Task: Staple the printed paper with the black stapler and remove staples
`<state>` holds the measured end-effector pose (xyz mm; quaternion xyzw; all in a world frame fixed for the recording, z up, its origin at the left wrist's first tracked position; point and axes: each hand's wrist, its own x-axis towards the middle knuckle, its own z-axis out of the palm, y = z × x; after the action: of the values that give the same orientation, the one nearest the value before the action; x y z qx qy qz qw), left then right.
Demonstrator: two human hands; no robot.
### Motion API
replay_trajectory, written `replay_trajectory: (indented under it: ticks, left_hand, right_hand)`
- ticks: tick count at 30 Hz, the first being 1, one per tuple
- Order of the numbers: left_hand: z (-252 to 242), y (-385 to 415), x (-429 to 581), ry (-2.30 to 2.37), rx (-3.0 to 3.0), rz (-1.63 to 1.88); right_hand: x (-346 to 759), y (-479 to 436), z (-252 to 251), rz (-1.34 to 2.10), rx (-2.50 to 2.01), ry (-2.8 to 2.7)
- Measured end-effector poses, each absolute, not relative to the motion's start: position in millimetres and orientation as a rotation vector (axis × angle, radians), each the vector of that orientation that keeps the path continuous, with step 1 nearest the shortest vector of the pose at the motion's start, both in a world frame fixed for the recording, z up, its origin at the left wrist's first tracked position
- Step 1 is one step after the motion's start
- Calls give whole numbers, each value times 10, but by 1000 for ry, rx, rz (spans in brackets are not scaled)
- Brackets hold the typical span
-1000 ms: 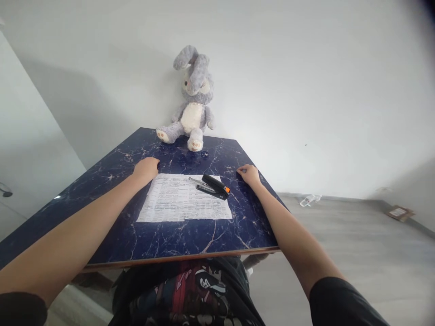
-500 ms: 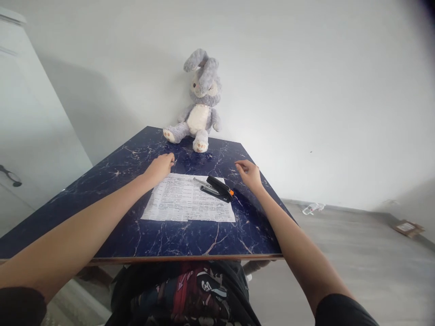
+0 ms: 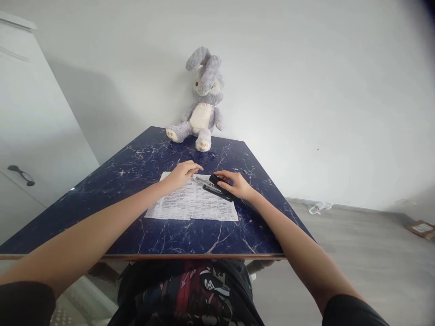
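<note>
A printed sheet of paper (image 3: 190,206) lies flat on a dark blue marbled table (image 3: 163,235). A black stapler (image 3: 217,188) rests on the sheet's far right corner. My right hand (image 3: 235,184) lies over the stapler's back end, fingers curled round it. My left hand (image 3: 183,172) rests on the far edge of the paper, fingers stretched out towards the stapler's metal front end, holding nothing.
A grey and white plush rabbit (image 3: 203,104) sits at the far edge of the table against the white wall. A white cabinet with a dark handle (image 3: 21,174) stands at the left. A plastic bottle (image 3: 317,208) and a small box (image 3: 422,227) lie on the floor at right.
Both hands have moved inward from the table's sides: the right hand has come onto the stapler, and the left hand has slid onto the paper's far edge.
</note>
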<state>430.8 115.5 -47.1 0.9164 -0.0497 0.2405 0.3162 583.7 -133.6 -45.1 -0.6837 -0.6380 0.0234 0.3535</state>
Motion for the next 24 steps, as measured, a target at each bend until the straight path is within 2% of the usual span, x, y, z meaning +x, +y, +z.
replay_trajectory:
  ticks: [24]
  left_hand:
    - [-553,955,4370,-102,2342,348]
  right_hand:
    - [5819,-1324,-448,65,-1755,-1651]
